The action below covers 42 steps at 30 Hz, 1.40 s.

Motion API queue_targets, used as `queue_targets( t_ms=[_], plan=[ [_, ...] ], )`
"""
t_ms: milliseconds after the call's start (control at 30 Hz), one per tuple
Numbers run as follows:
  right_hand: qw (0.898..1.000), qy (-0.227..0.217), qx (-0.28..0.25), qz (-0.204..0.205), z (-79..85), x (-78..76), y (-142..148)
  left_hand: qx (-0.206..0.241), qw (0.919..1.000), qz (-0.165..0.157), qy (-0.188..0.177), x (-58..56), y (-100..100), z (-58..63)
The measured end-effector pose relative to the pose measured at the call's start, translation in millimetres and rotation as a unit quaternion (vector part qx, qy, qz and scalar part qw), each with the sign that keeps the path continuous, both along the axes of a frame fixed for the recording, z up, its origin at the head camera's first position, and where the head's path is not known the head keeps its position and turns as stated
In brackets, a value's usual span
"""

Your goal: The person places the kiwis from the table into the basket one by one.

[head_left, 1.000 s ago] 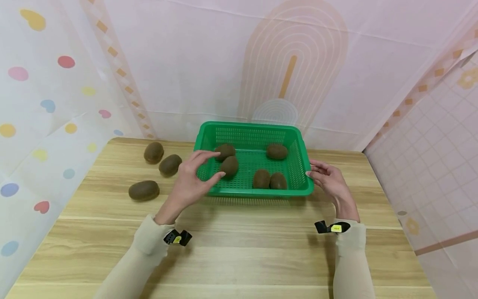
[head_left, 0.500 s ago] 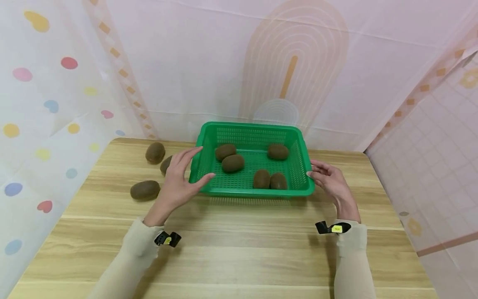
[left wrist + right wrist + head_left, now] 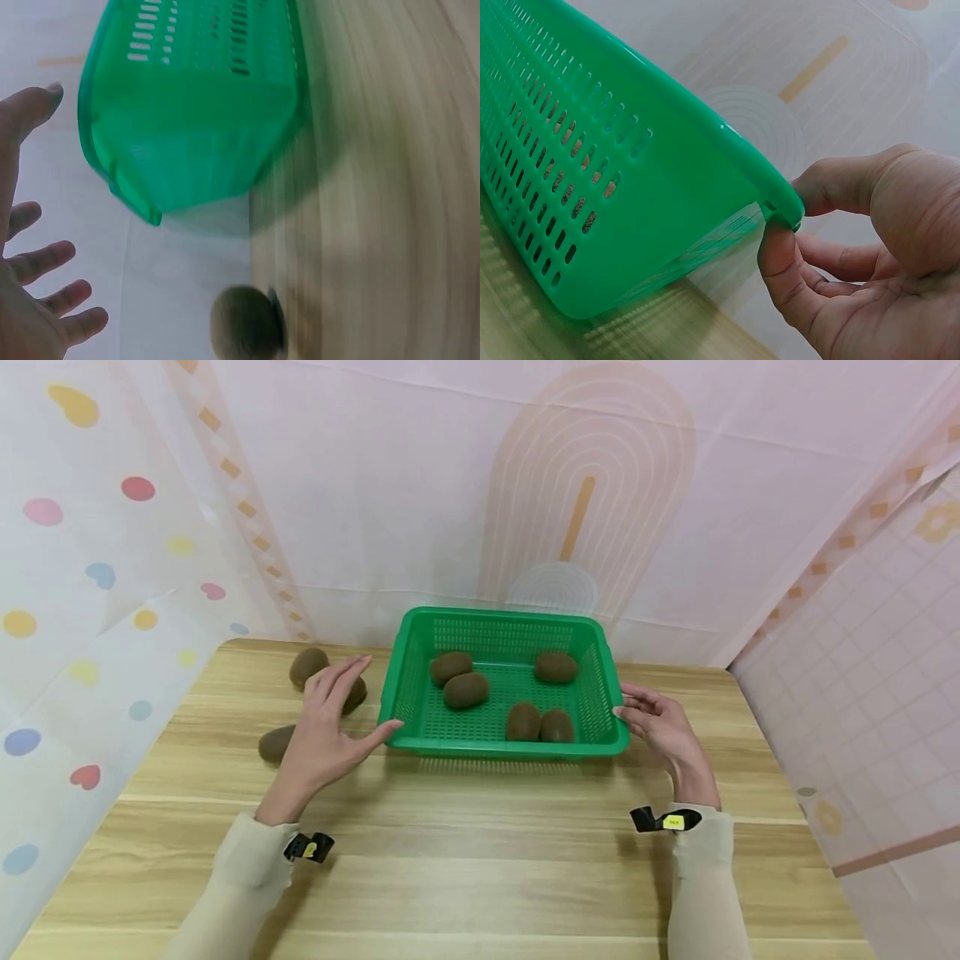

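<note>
A green plastic basket (image 3: 502, 748) stands on the table, several brown kiwis inside it, among them a kiwi (image 3: 466, 691) on the left and a kiwi (image 3: 556, 668) at the back right. My right hand (image 3: 663, 731) pinches the basket's right rim between thumb and fingers; the right wrist view shows this grip close up. My left hand (image 3: 322, 739) hovers left of the basket, fingers spread and holding nothing. Behind and beneath it lie 3 kiwis on the table: a far kiwi (image 3: 307, 667), a partly covered kiwi (image 3: 354, 696) and a near kiwi (image 3: 276, 745).
The wooden table (image 3: 480, 860) extends in front of the basket. Close behind the basket hangs a pale patterned cloth wall (image 3: 390, 510). Dotted cloth (image 3: 90, 710) borders the left side and checked cloth (image 3: 885, 710) the right.
My left hand has withdrawn leftward from over the basket to beside the loose kiwis. The kiwi it was at in the basket now lies turned sideways. The right hand keeps its grip.
</note>
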State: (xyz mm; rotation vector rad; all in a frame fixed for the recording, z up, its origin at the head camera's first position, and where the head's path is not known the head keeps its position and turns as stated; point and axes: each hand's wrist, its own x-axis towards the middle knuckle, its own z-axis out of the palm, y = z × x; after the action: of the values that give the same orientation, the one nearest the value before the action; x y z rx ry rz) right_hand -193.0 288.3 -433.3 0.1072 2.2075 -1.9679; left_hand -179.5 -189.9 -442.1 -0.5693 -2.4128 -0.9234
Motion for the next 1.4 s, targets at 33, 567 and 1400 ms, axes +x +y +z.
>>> queue_targets(
  t_ms=[33,567,1400],
  plan=[
    [1.000,0.000,-0.001,-0.001,-0.2,-0.2,0.0,-0.003,1.0000,0.004,-0.002,0.1,-3.1,-1.3],
    [1.000,0.004,0.002,-0.002,-0.8,-1.4,-0.4,0.012,0.9971,0.067,-0.033,3.9,-52.9,-17.6],
    [1.000,0.001,0.001,-0.001,-2.3,-0.7,-1.1,0.075,0.9631,0.113,-0.232,21.8,-111.1,-47.8]
  ],
)
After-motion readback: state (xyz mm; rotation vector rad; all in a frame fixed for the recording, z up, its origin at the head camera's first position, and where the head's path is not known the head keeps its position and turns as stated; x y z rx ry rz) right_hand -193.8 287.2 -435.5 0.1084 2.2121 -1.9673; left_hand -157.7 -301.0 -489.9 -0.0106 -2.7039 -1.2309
